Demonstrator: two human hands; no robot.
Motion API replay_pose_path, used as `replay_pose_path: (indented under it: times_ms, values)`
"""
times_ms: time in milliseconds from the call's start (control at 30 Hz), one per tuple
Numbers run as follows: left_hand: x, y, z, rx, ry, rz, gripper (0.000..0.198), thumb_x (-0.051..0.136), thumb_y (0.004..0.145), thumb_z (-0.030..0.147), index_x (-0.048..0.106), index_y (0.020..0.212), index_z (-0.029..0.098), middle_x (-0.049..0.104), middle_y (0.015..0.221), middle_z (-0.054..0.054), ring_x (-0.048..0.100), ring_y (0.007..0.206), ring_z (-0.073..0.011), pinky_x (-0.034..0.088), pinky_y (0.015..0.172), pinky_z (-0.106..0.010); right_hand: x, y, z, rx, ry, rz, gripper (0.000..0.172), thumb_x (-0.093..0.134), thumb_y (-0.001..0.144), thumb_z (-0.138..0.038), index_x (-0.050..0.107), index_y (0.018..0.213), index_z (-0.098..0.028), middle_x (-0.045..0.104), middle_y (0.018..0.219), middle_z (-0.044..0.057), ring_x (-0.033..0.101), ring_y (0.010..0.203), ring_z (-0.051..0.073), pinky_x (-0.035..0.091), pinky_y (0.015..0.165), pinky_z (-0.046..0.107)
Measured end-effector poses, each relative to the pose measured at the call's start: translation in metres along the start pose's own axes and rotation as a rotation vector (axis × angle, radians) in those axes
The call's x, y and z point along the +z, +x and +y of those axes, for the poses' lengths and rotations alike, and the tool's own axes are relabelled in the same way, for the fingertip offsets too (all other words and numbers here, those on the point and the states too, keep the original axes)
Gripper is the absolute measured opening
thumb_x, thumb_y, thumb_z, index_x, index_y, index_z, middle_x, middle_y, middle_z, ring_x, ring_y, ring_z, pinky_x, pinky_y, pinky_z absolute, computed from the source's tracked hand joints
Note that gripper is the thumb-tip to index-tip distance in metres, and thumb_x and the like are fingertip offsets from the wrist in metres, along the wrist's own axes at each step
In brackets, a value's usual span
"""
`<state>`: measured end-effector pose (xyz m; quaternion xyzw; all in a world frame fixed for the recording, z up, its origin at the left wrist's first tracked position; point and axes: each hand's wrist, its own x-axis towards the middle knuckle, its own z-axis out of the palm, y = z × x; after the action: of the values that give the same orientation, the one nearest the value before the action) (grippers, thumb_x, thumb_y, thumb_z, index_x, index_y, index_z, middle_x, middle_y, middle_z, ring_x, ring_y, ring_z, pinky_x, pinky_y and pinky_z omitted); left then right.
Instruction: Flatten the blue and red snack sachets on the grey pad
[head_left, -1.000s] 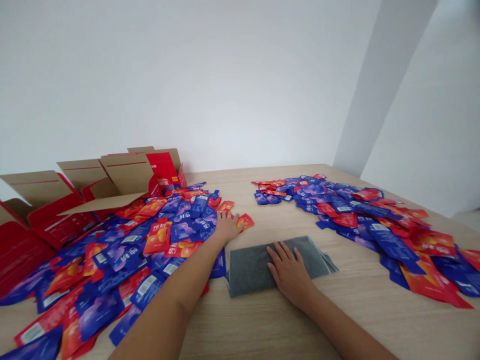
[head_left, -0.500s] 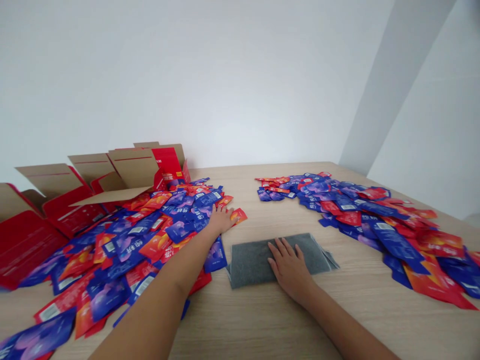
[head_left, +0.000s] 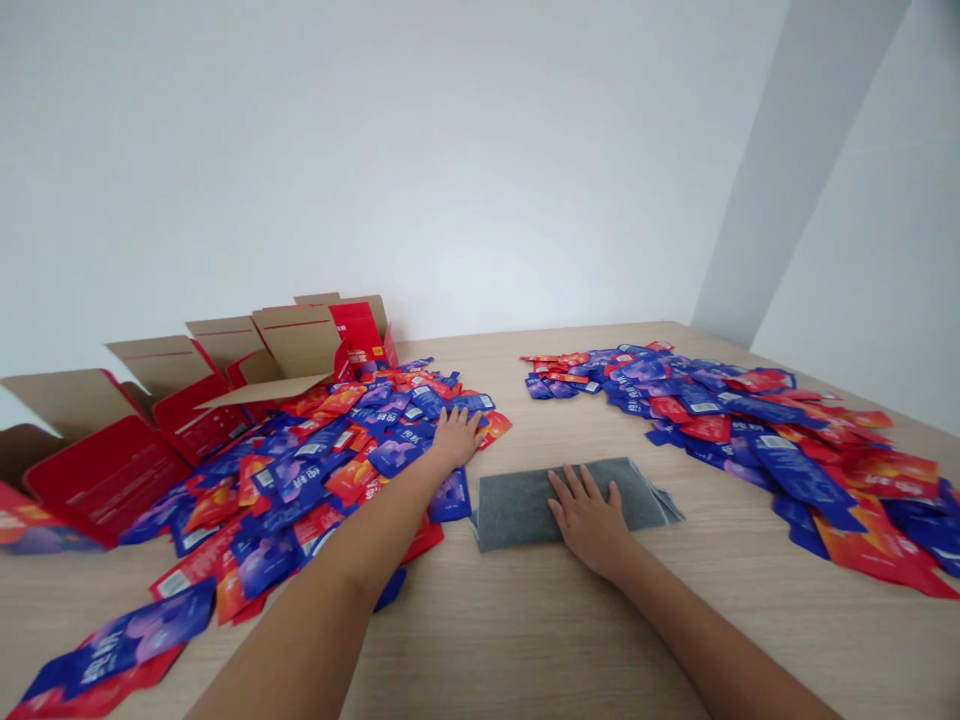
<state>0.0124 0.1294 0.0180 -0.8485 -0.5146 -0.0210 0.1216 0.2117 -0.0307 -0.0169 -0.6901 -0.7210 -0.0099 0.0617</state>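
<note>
My left hand lies over the right edge of a pile of blue and red sachets, its fingers stretched forward and somewhat apart. A blue sachet is at its fingertips, and an orange-red sachet lies just to the right. Whether the fingertips touch the blue one I cannot tell. My right hand rests flat, fingers spread, on a folded grey cloth with lighter edges. The hand hides part of the cloth.
Several open red cardboard boxes with brown flaps stand in a row at the left. A second heap of blue and red sachets stretches along the right of the wooden table. A white wall rises behind.
The view has turned slightly left, showing more of the boxes. Under my left hand, a blue sachet now shows past the fingertips. My right hand stays on the cloth.
</note>
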Motion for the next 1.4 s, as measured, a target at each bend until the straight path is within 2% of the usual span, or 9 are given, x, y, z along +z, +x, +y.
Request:
replay_pose_path:
  times_ms: [133,267,433,667,900,1067,1233,1300,1400]
  values:
    - [-0.016,-0.034,0.027,0.058,-0.072,0.003,0.048,0.028,0.097,0.041,0.032,0.138,0.016,0.035,0.142,-0.013,0.027,0.132,-0.0283,0.018,0.106,-0.05,0.001,0.001,0.003,-0.01,-0.02,-0.009,0.049,0.027,0.092,-0.033,0.037,0.138,-0.021,0.031,0.146,0.011,0.025,0.133,0.033,0.02,0.098,0.064]
    - [-0.021,-0.084,0.067,0.218,-0.156,0.003,0.056,0.023,0.096,0.051,0.026,0.14,0.018,0.03,0.145,-0.007,0.024,0.133,-0.0176,0.023,0.107,-0.034,0.005,0.003,0.005,-0.027,-0.031,-0.001,0.048,0.028,0.092,-0.035,0.038,0.137,-0.022,0.032,0.146,0.01,0.025,0.133,0.033,0.021,0.099,0.062]
    - [-0.006,-0.12,0.09,0.368,-0.387,-0.032,0.066,0.026,0.091,0.062,0.028,0.14,0.018,0.024,0.147,-0.011,0.015,0.135,-0.0277,0.019,0.108,-0.045,0.008,0.004,0.007,0.003,-0.015,0.009,0.045,0.033,0.091,-0.033,0.043,0.134,-0.025,0.034,0.145,0.008,0.026,0.133,0.03,0.02,0.101,0.059]
    - [-0.008,-0.121,0.086,0.357,-0.486,-0.082,0.065,0.025,0.091,0.06,0.028,0.141,0.018,0.019,0.148,-0.012,0.01,0.136,-0.0294,0.015,0.109,-0.048,-0.001,0.039,0.027,0.06,0.119,0.008,0.047,0.035,0.088,-0.033,0.046,0.132,-0.018,0.048,0.136,0.009,0.043,0.123,0.023,0.035,0.098,0.042]
    - [-0.01,-0.125,0.082,0.354,-0.552,-0.084,0.063,0.034,0.091,0.058,0.024,0.142,0.023,0.014,0.149,-0.01,0.008,0.135,-0.0299,0.018,0.108,-0.05,-0.011,0.152,0.067,0.065,0.01,0.087,0.05,0.042,0.083,-0.019,0.042,0.132,-0.006,0.046,0.135,0.017,0.043,0.122,0.025,0.036,0.095,0.035]
    - [0.025,-0.121,0.085,0.424,-0.453,0.085,0.065,0.041,0.088,0.058,0.027,0.14,0.023,0.022,0.146,-0.01,0.018,0.133,-0.0317,0.029,0.104,-0.049,-0.005,0.213,0.082,0.096,-0.046,0.097,0.044,0.043,0.079,-0.009,0.05,0.122,-0.002,0.056,0.119,0.023,0.051,0.11,0.026,0.038,0.089,0.034]
    - [0.074,-0.113,0.095,0.397,-0.259,0.316,0.049,0.046,0.092,0.038,0.03,0.137,0.028,0.038,0.139,-0.007,0.036,0.126,-0.0303,0.04,0.097,-0.044,0.006,0.225,0.078,0.073,-0.097,0.148,0.036,0.041,0.081,-0.01,0.056,0.114,-0.004,0.057,0.115,0.021,0.05,0.108,0.028,0.039,0.085,0.035]
    - [0.072,-0.112,0.095,0.402,-0.273,0.303,0.049,0.046,0.092,0.039,0.031,0.136,0.028,0.038,0.139,-0.007,0.035,0.126,-0.0308,0.04,0.097,-0.045,0.007,0.218,0.076,0.038,-0.12,0.163,0.034,0.041,0.082,-0.01,0.055,0.113,-0.005,0.058,0.113,0.02,0.05,0.107,0.027,0.039,0.085,0.035]
    - [0.043,-0.118,0.089,0.435,-0.398,0.176,0.062,0.043,0.088,0.057,0.031,0.138,0.022,0.031,0.143,-0.011,0.026,0.131,-0.0325,0.035,0.1,-0.047,0.003,0.199,0.074,-0.028,-0.146,0.161,0.029,0.044,0.082,-0.01,0.058,0.107,-0.006,0.061,0.107,0.018,0.052,0.103,0.026,0.038,0.087,0.034]
